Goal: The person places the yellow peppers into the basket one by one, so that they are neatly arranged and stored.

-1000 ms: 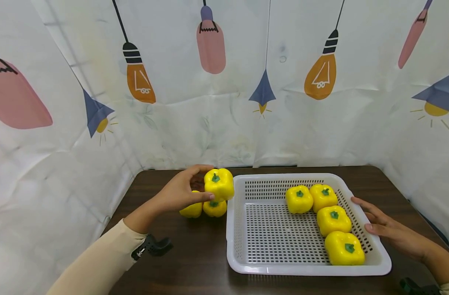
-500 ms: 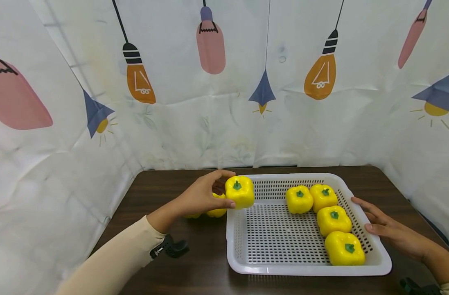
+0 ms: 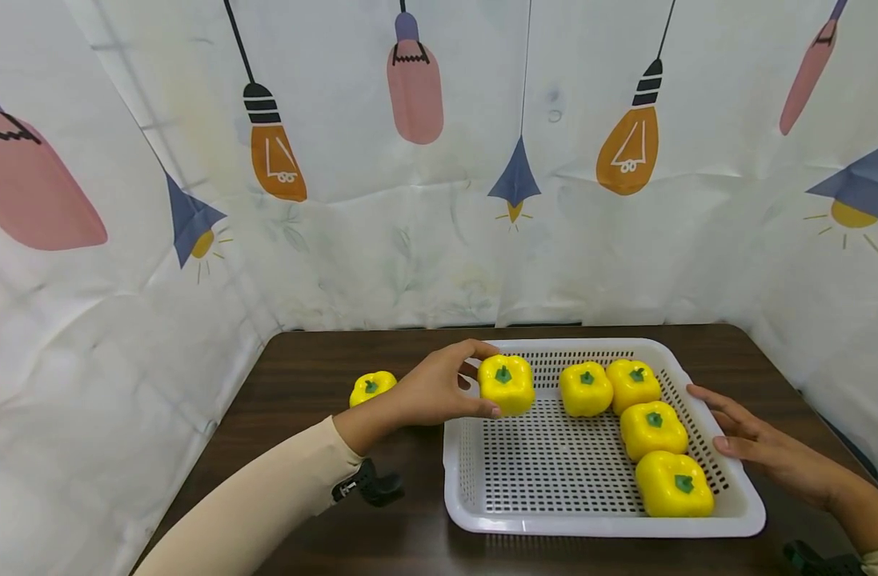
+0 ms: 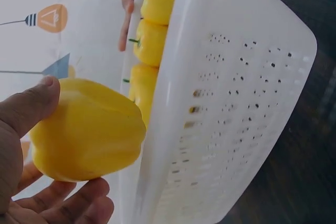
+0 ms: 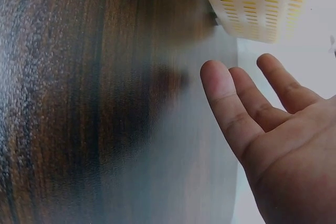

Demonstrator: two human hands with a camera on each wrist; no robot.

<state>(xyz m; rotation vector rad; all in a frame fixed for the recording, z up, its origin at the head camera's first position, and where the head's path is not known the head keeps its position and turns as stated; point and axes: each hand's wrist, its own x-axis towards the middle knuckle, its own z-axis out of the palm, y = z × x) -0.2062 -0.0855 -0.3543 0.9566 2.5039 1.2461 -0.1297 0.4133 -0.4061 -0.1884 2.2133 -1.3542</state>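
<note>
- Left hand [image 3: 434, 390]: grip closed around one pepper [image 3: 507, 386], above the basket [image 3: 604, 526].
- Right hand [image 3: 763, 448]: grip loose, beside basket.
- Apparently done: four peppers [image 3: 653, 432] inside.
- Apparently outstanding: another pepper [image 3: 371, 386] on table [image 3: 323, 360].

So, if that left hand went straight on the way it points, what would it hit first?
Probably the nearest pepper in the basket, bumped by the held pepper; height is unclear, so it might pass over.

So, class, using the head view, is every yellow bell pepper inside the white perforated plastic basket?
No, one yellow bell pepper lies on the dark wood-grain table, left of the white perforated plastic basket.
</note>
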